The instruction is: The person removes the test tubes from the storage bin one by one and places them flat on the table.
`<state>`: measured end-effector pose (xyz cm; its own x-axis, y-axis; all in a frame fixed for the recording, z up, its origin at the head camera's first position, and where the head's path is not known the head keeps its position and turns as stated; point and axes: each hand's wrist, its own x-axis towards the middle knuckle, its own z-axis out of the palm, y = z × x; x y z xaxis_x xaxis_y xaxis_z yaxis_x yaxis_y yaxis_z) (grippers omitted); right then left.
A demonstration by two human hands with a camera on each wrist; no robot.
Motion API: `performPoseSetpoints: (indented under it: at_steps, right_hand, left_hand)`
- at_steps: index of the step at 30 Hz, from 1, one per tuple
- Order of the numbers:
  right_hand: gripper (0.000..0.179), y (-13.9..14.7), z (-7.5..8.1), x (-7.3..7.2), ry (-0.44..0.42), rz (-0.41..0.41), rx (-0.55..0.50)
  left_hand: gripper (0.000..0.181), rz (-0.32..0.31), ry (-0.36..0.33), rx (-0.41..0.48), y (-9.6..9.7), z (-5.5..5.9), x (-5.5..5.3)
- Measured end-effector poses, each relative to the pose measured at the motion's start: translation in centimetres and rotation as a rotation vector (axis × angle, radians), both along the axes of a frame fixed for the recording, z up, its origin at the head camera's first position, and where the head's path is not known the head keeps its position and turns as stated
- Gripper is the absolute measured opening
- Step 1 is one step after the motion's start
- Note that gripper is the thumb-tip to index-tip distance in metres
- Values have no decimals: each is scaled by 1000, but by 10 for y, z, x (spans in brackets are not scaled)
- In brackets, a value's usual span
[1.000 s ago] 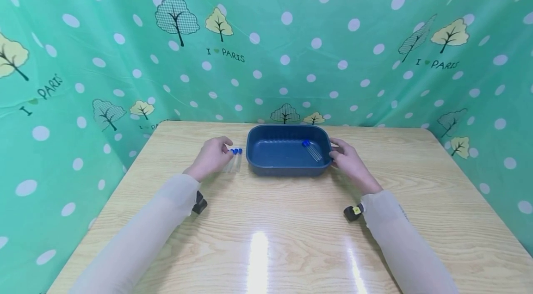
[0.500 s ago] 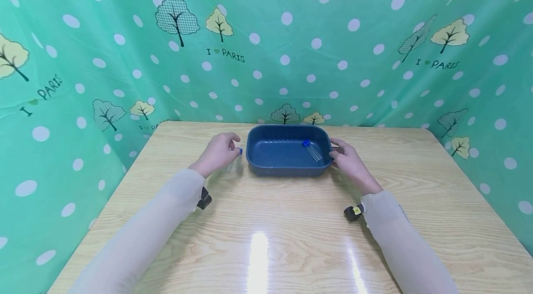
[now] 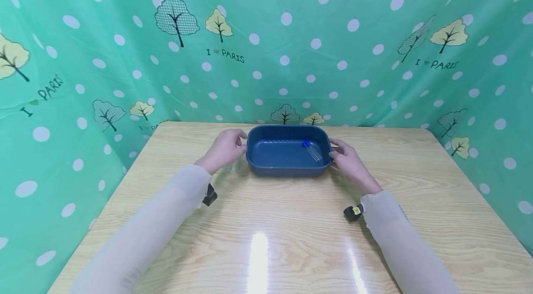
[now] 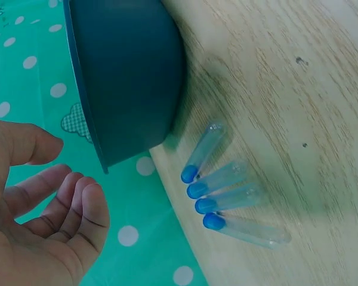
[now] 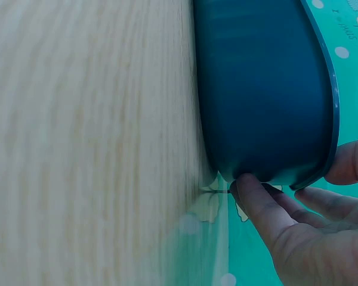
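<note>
A dark blue plastic basin [image 3: 287, 172] stands toward the far side of the table. At its right end my right hand [image 3: 349, 162] grips the rim; in the right wrist view the thumb lies at the rim and the fingers [image 5: 259, 202] rest against the outer end wall. Close by the left end, my left hand [image 3: 225, 148] holds nothing, its fingers [image 4: 95, 208] loosely bent and the thumb apart. Beneath it, several clear test tubes [image 4: 247, 229] with blue caps lie on the table, mostly hidden in the head view. More blue-capped test tubes [image 3: 313, 151] lie inside the basin.
The wood-grain table [image 3: 287, 220] carries everything. Behind and beside it hangs a green dotted curtain [image 3: 287, 76] close to the table's back edge. A small black device [image 3: 353, 213] sits at the right wrist, another black device [image 3: 210, 195] at the left.
My left hand has moved right, from over the test tubes on the table to the basin's left end, covering their blue caps in the head view. The right hand and the basin stay put.
</note>
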<state>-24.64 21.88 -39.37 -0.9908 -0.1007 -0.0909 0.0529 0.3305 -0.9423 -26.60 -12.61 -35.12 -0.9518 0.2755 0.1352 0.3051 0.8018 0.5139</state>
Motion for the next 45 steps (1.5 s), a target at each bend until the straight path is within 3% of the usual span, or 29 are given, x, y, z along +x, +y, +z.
performPoseSetpoints:
  at_steps: [8,17,21,45]
  right_hand:
    - [51,0,0,-1,-12,-2,3]
    - [50,0,-2,-2,3,7,-9]
    - [50,0,-4,-3,0,4,-9]
    - [50,2,-3,-2,-6,1,-8]
  left_hand:
    - [32,-42,-3,17,13,2,-1]
    - [29,-43,-13,36,29,2,0]
    - [29,-63,4,34,35,1,0]
    - [26,-118,-40,7,73,-6,-6]
